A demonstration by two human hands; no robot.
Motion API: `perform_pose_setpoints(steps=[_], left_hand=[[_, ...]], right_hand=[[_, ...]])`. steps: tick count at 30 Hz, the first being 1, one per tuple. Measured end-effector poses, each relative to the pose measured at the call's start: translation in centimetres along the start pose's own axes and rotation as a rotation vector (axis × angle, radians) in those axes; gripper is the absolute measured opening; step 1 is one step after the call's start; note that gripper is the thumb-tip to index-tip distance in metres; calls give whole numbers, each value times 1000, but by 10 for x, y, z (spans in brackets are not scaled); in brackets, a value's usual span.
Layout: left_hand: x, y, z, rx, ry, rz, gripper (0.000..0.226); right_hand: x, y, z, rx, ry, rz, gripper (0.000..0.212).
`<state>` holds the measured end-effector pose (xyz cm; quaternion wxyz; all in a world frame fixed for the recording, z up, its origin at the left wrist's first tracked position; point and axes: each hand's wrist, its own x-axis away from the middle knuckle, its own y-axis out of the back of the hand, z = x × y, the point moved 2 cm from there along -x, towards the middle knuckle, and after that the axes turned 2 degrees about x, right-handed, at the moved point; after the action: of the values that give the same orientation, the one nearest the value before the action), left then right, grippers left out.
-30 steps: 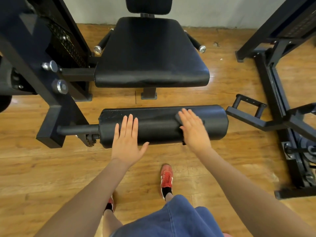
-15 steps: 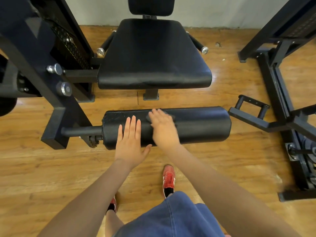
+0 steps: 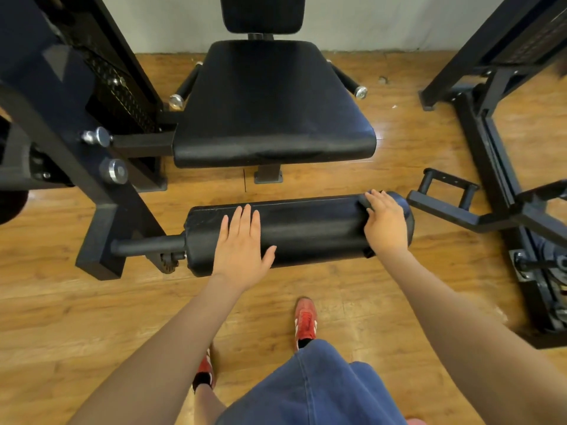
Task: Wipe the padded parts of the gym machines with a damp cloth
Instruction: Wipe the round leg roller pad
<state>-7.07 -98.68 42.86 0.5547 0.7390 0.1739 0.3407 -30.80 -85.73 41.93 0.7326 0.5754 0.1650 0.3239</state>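
Note:
A black padded roller [image 3: 313,228] lies across the middle of the head view, low over the wooden floor. My left hand [image 3: 242,246] rests flat on its left part, fingers straight. At the roller's right end, my right hand [image 3: 385,225] presses flat on a dark cloth [image 3: 363,200]. Only the cloth's edges show around the hand. Behind the roller are the black seat pad [image 3: 270,102] and the backrest pad [image 3: 262,12].
The machine's dark steel frame [image 3: 101,185] with chrome knobs stands at the left. A second machine's frame [image 3: 491,167] and a footplate bracket [image 3: 445,191] sit close to the roller's right end. My red shoes [image 3: 305,320] stand on the floor in front.
My right hand slid the cloth left along the roller up to my left hand, then back right to the roller's far right end. My left hand stayed put.

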Motion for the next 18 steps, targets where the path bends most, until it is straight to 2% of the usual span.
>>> perform_pose_setpoints(steps=[3,6,12,18], left_hand=[[-10,-5,-9,44,32,41,85],[1,-12,-13,64,56,-4,91],[37,-40,-15,65,-3,-33,99],[36,-34,-10,18,-21,-18,82]], right_hand=[[6,-5,4,31,-9,-24,42],[19,-6,-5,18,1,-17,45],[59,-13,-17,-19,-31,-13,55],[53,-19,13,-110,-164,-74,45]])
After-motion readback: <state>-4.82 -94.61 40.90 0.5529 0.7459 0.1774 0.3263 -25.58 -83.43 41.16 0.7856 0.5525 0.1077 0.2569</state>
